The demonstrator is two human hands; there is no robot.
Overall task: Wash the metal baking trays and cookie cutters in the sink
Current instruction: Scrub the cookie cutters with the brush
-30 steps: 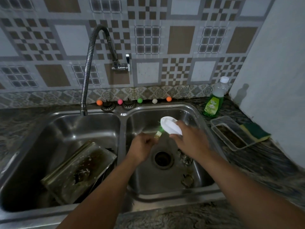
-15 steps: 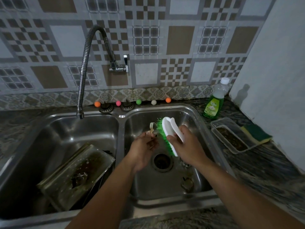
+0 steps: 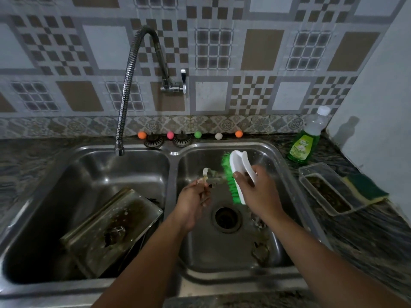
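Note:
Over the right basin [image 3: 275, 161] my left hand [image 3: 192, 203] pinches a small metal cookie cutter [image 3: 211, 175]. My right hand [image 3: 258, 192] grips a white scrub brush [image 3: 239, 172], its green bristles turned left and touching the cutter. Two more cookie cutters lie on the basin floor, one near the drain [image 3: 258, 221] and one toward the front [image 3: 260, 252]. A dirty metal baking tray [image 3: 111, 232] leans tilted in the left basin [image 3: 44, 196].
A flexible tap [image 3: 131, 70] hangs over the left basin, no water running. A green dish soap bottle [image 3: 305, 141], a clear plastic tub [image 3: 327, 187] and a green-yellow sponge [image 3: 364, 187] sit on the right counter. Small coloured balls [image 3: 170, 135] line the sink's back rim.
The brush has tipped from flat with its white back up to on edge, bristles facing left. My left hand has raised the cutter into view against the bristles.

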